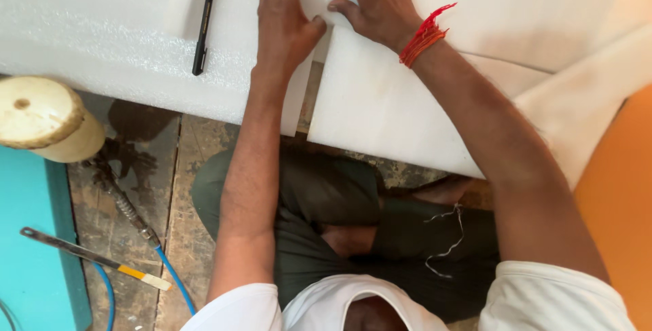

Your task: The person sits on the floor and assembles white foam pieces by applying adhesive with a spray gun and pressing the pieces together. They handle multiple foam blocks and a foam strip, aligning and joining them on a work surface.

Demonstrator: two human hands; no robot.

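Observation:
My left hand (285, 15) lies flat, palm down, on a white foam sheet (109, 39) at the top middle. My right hand (373, 2) presses flat on a second white foam piece (380, 107) just to its right; a red thread band circles that wrist. The thumbs nearly meet over the narrow gap between the two pieces. A black pen (204, 19) lies on the left sheet, a little left of my left hand. Neither hand grips anything; fingertips run out of the top of the frame.
A round pale wooden spool (41, 117) sits at the left edge. Below it are a turquoise surface (34, 236), a metal blade with a yellow band (95, 260) and a blue hose (173, 277). An orange surface (618, 202) fills the right. My crossed legs rest on the worn floor.

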